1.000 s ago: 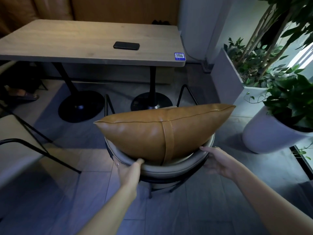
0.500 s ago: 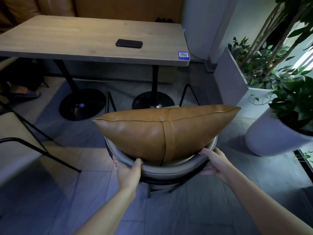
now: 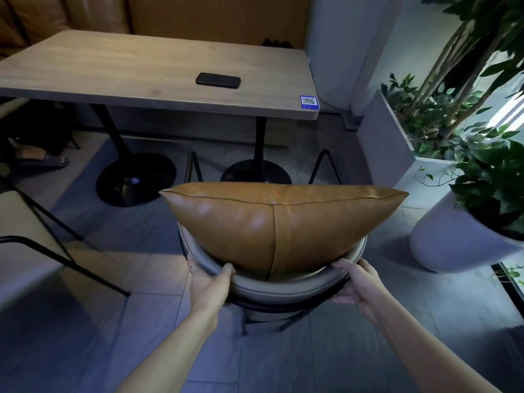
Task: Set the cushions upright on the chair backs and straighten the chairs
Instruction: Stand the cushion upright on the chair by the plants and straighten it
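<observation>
So both hands are clamped on the chair back: left hand at 7 o'clock, right hand at 5, fingers wrapped round the padded rim. Tan cushion stands upright against it (strap facing me). Phone on the tabletop at 12.

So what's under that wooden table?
Under the wooden table: two black pedestal bases on the tiled floor. The tan cushion hides part of the right base; the chair seat is covered.
</observation>
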{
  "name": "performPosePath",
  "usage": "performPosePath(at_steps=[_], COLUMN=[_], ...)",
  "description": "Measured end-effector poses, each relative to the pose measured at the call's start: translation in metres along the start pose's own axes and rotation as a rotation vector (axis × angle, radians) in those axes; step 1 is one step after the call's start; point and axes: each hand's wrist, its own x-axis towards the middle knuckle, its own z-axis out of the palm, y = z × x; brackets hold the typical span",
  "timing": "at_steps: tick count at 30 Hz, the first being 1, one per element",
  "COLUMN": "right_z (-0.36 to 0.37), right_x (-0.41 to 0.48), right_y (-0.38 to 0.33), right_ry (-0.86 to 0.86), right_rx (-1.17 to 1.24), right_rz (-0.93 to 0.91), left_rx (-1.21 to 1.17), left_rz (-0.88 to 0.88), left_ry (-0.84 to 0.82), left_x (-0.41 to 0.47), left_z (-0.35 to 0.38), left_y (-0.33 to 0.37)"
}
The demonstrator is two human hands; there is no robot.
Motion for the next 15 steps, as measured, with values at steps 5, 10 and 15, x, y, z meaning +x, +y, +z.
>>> performPosePath(at_steps=[5,10,15], right_z=[0.013,0.029,0.046], right_x=[0.004,0.011,0.025], right_y=[-0.007,-0.019,-0.032], right_ry=[-0.002,-0.023,-0.025], right_rx=[0.040,0.030,0.031], right_rz=[0.006,0.023,0.060], left_rx=[0.018,0.028,0.044], left_rz=[0.070,0.086,0.076], left_ry=[0.006,0.003,-0.005], left_x=[0.014,0.031,0.052], left_z=[-0.005,-0.007,-0.007], left_y=[0.009,0.024,0.041])
